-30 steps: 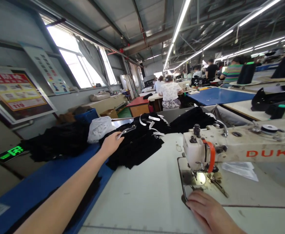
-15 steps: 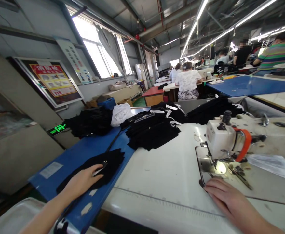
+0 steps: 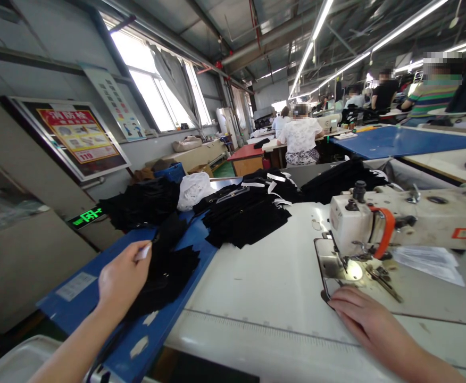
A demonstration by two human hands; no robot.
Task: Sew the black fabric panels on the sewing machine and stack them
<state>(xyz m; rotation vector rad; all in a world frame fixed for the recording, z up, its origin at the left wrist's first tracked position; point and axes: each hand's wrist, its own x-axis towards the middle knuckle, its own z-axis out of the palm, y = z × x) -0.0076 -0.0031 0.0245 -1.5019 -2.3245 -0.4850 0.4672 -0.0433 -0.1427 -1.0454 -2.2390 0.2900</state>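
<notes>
Over the blue table (image 3: 65,311), the curled left hand (image 3: 123,274) apparently pinches black cloth (image 3: 169,232).

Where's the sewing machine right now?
In the head view, the sewing machine stands at the right, on the white worktop, its lit needle area just beyond the right hand.

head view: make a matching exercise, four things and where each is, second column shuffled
1. left hand
2. right hand
3. crumpled white plastic bag
4. curved orange strip

A. on the off-white sewing machine head
B. between two black fabric heaps
C. over the blue table, gripping black cloth
D. beside the shiny metal plate

Pairs: 1-C; 2-D; 3-B; 4-A
</notes>
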